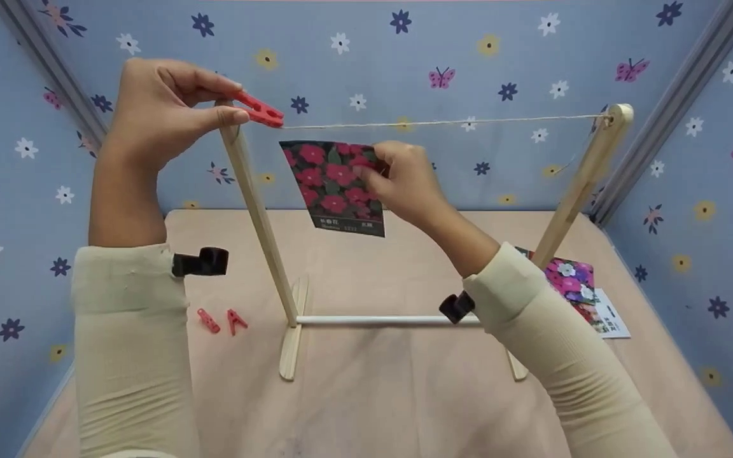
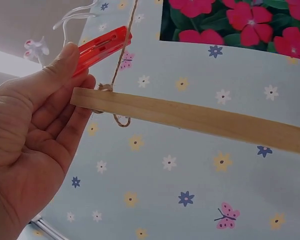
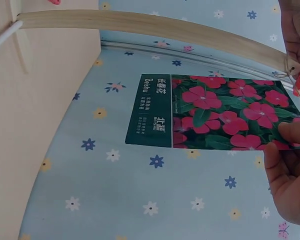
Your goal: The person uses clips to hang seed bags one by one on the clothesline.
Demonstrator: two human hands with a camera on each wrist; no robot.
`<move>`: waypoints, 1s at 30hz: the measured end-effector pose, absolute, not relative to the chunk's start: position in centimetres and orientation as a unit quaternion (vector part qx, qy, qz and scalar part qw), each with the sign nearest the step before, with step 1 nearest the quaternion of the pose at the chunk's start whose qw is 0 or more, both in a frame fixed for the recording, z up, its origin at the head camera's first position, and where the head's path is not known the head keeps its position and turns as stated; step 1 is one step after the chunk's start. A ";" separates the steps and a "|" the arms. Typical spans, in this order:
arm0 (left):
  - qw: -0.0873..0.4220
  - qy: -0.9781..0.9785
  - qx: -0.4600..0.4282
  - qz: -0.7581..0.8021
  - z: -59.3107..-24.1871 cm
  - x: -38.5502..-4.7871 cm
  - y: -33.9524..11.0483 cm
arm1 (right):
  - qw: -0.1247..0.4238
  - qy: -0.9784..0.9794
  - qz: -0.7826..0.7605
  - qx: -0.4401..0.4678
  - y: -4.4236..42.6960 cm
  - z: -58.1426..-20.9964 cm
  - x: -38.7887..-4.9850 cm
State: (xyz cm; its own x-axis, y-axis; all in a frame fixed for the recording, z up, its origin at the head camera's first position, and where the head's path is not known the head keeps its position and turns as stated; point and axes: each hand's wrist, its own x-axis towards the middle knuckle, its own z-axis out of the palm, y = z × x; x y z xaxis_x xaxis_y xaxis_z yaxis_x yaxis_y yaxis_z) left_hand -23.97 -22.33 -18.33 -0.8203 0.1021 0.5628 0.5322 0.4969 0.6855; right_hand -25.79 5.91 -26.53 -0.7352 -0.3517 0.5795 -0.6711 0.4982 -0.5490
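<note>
Between thumb and fingers, my left hand (image 1: 156, 105) pinches a red clothespin (image 1: 261, 111) beside the top of the left wooden post (image 1: 255, 216). The clothespin's tip is at the left end of a thin string (image 1: 443, 122) strung between two posts. My right hand (image 1: 408, 181) holds a flower-printed seed packet (image 1: 335, 184) by its upper right edge. The packet hangs just below the string, apart from the clothespin. In the right wrist view, the packet (image 3: 215, 112) shows pink flowers and a dark green label band.
Two more red clothespins (image 1: 220, 321) lie on the table (image 1: 366, 394) left of the stand. A white crossbar (image 1: 385, 320) joins the stand's feet. Several flower packets (image 1: 573, 280) lie behind my right forearm, near the right post (image 1: 586, 184). Flower-patterned walls (image 1: 366, 70) enclose the table.
</note>
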 end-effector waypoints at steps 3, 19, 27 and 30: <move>0.229 -0.837 -0.194 -0.457 -18.2 -24.1 -22.3 | 0.194 -0.847 0.397 0.295 5.8 -26.1 -25.9; 0.224 -0.815 -0.176 -0.504 -18.2 -24.5 -22.3 | 0.173 -0.853 0.390 0.301 4.4 -24.5 -25.1; 0.229 -0.791 -0.177 -0.540 -18.3 -24.6 -22.3 | 0.188 -0.855 0.368 0.314 4.2 -25.0 -25.3; 0.224 -0.799 -0.177 -0.530 -18.3 -24.5 -22.4 | 0.189 -0.857 0.362 0.313 4.0 -25.0 -25.3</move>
